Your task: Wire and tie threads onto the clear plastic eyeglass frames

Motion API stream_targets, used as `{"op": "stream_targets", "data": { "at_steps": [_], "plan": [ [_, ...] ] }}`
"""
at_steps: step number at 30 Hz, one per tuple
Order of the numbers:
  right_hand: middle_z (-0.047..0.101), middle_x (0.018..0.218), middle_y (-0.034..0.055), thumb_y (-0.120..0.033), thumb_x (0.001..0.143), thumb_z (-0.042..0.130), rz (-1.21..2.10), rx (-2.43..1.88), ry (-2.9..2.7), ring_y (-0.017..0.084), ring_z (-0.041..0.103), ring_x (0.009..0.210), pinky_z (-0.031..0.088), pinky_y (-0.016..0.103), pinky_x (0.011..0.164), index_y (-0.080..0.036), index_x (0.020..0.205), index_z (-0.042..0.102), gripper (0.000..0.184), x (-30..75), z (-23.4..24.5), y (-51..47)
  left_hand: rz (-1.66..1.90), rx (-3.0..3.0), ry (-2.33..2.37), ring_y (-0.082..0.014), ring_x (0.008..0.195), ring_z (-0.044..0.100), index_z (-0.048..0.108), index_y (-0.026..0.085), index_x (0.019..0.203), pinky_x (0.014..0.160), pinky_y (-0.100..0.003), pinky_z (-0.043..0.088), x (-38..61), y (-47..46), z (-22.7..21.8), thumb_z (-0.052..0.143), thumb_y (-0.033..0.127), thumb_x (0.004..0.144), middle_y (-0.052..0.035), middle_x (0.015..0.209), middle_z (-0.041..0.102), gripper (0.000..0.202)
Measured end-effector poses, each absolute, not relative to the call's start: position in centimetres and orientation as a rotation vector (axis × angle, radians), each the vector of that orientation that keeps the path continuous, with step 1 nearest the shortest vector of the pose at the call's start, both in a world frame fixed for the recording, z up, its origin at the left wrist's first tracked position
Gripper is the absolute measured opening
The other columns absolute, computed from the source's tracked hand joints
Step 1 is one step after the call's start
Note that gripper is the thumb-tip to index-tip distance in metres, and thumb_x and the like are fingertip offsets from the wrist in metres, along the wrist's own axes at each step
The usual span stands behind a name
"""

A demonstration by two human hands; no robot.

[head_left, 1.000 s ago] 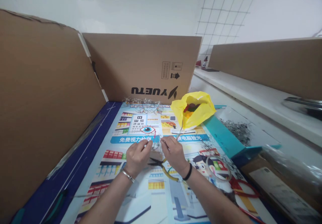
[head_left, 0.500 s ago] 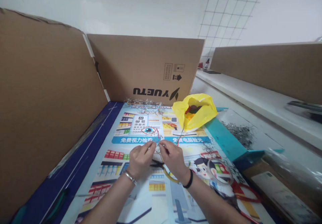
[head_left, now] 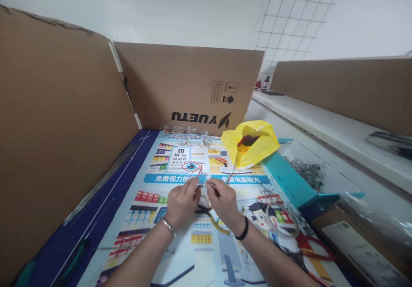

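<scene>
My left hand [head_left: 182,202] and my right hand [head_left: 224,201] meet over the printed poster [head_left: 180,252] on the table. Both pinch a small tangle of thin wire [head_left: 202,183] between thumb and fingers. A red and grey wire strand [head_left: 232,170] runs from it toward the yellow plastic bag [head_left: 250,143] behind. Under my right wrist lie pliers with yellow handles [head_left: 216,226]. A silver bracelet is on my left wrist, a black band on my right.
Cardboard walls [head_left: 189,85] stand at the left and back. Finished wire pieces [head_left: 185,131] lie along the back wall. A teal box [head_left: 289,177] with metal bits, a roll of clear tape [head_left: 279,219] and red-handled scissors [head_left: 313,248] are to the right.
My hands have drawn closer together and lifted the wire piece slightly. The camera has tilted a little.
</scene>
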State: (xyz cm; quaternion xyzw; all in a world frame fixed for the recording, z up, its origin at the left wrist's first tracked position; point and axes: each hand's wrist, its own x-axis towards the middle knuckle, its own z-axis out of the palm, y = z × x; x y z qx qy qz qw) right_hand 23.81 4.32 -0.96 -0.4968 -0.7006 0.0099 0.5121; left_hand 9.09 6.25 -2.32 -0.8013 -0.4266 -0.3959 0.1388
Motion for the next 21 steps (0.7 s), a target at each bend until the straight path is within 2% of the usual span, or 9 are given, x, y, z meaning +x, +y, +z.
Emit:
{"op": "stream_targets", "data": {
  "at_steps": [5,9,16,21],
  "plan": [
    [0.066,0.078,0.0019,-0.021,0.085,0.048,0.026,-1.189,-1.681,0.013,0.062,0.07,0.049,0.024,0.067,-0.021,0.088,0.06,0.012,23.9,-0.9,4.3,-1.077,-2.36,-1.331,-0.0159,0.056,0.062,0.053,0.018,0.106,0.051,-0.028,0.04,9.2,6.4,-2.6,0.048,0.017,0.083,-0.0062,0.095,0.07,0.024],
    [0.066,0.078,0.0022,-0.021,0.085,0.048,0.034,-1.19,-1.668,0.013,0.061,0.069,0.049,0.023,0.067,-0.02,0.087,0.06,0.012,24.0,-0.9,4.4,-1.209,-2.441,-1.566,-0.0144,0.054,0.06,0.053,0.019,0.107,0.052,-0.027,0.039,9.6,6.2,-2.7,0.046,0.021,0.085,-0.0029,0.083,0.069,0.024],
    [0.065,0.075,0.0016,-0.02,0.084,0.048,0.077,-1.147,-1.702,0.013,0.06,0.066,0.048,0.024,0.064,-0.02,0.085,0.06,0.012,24.5,-1.0,4.7,-1.947,-2.451,-2.106,-0.0088,0.046,0.047,0.055,0.021,0.104,0.05,-0.022,0.04,10.6,6.1,-2.1,0.052,0.03,0.081,0.0033,0.066,0.059,0.025],
    [0.064,0.076,0.0021,-0.019,0.086,0.046,0.097,-1.065,-1.822,0.013,0.059,0.068,0.047,0.025,0.064,-0.02,0.086,0.058,0.012,24.6,-0.9,4.6,-2.684,-2.121,-2.283,-0.0039,0.043,0.042,0.052,0.019,0.096,0.042,-0.018,0.037,11.4,5.9,-1.3,0.062,0.036,0.073,-0.001,0.088,0.062,0.03]
  ]
}}
